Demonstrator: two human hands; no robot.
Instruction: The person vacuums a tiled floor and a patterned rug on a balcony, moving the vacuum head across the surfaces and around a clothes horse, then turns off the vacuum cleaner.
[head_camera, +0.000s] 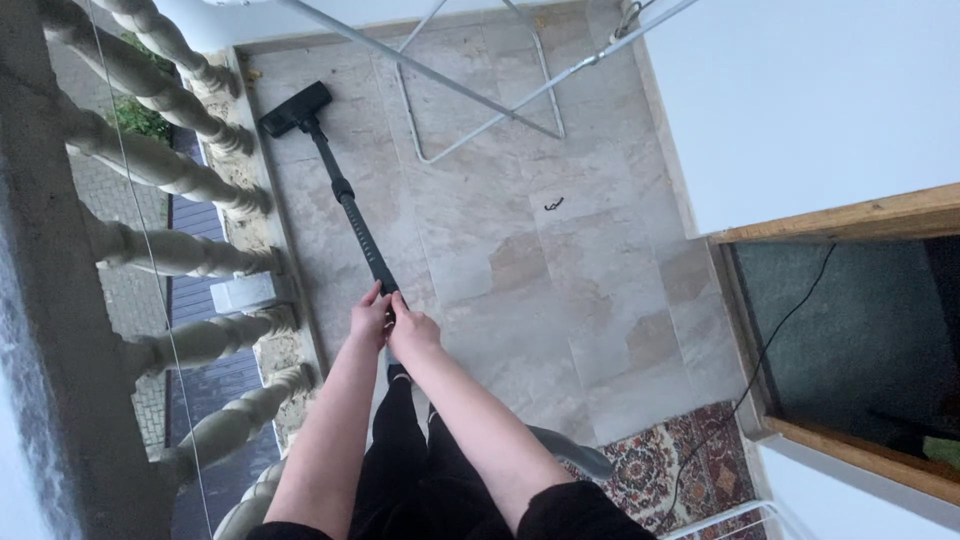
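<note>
Both hands, left (370, 320) and right (412, 330), clenched around the long black vacuum-cleaner tube (350, 210), its flat black floor nozzle (295, 108) on the beige marble-tile floor (520, 270) beside the white stone balustrade (170, 170).

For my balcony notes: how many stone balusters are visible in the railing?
7 balusters, in a row down the left edge, beside the vacuum wand; more may be hidden beyond the frame.

Floor head (296, 109) beside balustrade (170, 170), ahead of rug (690, 455)

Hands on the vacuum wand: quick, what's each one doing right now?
Left hand: closed around the black vacuum wand.
Right hand: closed on the same wand, just behind the left.
</note>
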